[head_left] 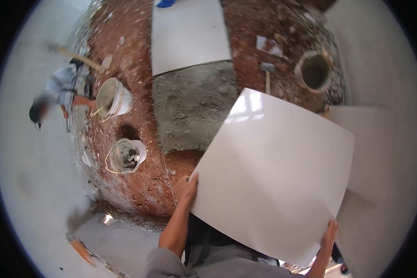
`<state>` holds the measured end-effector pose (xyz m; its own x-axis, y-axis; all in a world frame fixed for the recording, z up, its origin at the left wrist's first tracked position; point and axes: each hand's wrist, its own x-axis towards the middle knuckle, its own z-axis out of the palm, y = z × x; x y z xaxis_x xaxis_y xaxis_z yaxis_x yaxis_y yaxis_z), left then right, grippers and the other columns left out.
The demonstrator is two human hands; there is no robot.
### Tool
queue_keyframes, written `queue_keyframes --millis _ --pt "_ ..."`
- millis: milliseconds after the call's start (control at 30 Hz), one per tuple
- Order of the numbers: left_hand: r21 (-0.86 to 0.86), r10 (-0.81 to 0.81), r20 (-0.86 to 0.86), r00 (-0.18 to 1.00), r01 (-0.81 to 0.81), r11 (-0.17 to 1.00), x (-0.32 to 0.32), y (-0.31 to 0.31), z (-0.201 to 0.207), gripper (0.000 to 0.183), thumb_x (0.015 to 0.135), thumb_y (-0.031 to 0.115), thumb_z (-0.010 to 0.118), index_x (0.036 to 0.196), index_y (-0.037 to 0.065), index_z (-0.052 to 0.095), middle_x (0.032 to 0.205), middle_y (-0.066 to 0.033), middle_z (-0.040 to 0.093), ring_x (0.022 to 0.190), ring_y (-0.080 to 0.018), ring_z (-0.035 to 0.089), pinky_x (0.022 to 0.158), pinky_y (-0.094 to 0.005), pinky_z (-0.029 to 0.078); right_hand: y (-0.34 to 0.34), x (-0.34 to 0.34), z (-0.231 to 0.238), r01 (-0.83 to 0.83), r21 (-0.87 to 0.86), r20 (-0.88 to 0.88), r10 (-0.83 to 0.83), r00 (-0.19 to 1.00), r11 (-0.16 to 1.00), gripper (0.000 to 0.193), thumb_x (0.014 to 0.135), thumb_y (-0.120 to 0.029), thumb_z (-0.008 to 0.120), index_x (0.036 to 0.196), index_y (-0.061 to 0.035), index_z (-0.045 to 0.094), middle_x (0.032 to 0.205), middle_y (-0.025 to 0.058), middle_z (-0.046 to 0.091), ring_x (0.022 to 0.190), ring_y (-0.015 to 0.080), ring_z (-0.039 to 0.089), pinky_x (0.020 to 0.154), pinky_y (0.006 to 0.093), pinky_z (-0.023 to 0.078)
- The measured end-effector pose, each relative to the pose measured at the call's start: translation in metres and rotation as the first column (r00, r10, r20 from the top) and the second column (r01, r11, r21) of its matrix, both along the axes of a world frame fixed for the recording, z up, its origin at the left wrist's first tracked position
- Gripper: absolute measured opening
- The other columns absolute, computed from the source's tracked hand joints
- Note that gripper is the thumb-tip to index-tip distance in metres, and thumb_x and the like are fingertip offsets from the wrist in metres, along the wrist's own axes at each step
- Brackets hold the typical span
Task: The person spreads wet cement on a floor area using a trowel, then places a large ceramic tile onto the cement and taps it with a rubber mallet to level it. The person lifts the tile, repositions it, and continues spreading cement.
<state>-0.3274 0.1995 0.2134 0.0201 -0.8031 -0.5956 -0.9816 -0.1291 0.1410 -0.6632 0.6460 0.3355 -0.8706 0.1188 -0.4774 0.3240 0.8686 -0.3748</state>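
Two hands are carrying the weight of one large glossy tile [273, 171]: the left hand [186, 187] is gripping its left edge, thumb lying on the face, and the right hand [329, 233] is gripping the edge near its lower right corner. The tile is hanging in front of the person's body, turned askew, its far corner pointing toward the grey mortar bed [194, 104]. Because the polished face is offering the thumbs little friction, either hand could be losing its hold, and a dropped corner could be chipping or gouging the mortar.

A thin string [169, 177] is running just beside the left forearm, so a low edge or a careless step could be snagging it. Beyond the mortar, a laid tile [190, 39] is abutting the bed; an uncontrolled swing could be knocking its near edge. A mallet [267, 68] is lying on the loose red soil [139, 194] past the tile's far corner, and two buckets are standing to the left, where hurried feet could be catching. Something blue [166, 3] is showing at the top, perhaps a shoe, though the rim is cutting it off.
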Motion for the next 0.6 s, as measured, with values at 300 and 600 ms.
queue_keyframes --millis 300,600 --pt "-0.288 0.481 -0.303 0.823 -0.56 0.777 0.126 -0.083 -0.11 0.056 0.087 0.052 0.06 0.076 -0.002 0.065 0.071 -0.0203 0.064 0.066 -0.035 0.061 0.063 -0.0459 0.046 -0.357 -0.067 -0.098 -0.636 -0.037 -0.327 0.592 0.736 0.771 0.036 0.096 -0.031 0.053 0.09 0.0048 0.055 0.076 0.0084 0.054 0.073 0.0165 0.046 0.069 0.0338 0.042" --pt "-0.307 0.55 -0.425 0.719 -0.686 0.659 0.176 -0.162 -0.324 0.057 0.086 0.052 0.064 0.071 -0.003 0.064 0.064 -0.0141 0.062 0.058 -0.0241 0.057 0.058 -0.0402 0.045 -0.486 -0.055 -0.347 -0.75 -0.009 -0.413 0.681 0.605 0.661 0.045 0.097 -0.037 0.051 0.087 0.0056 0.061 0.074 0.0035 0.056 0.072 0.0128 0.046 0.065 0.0301 0.04"
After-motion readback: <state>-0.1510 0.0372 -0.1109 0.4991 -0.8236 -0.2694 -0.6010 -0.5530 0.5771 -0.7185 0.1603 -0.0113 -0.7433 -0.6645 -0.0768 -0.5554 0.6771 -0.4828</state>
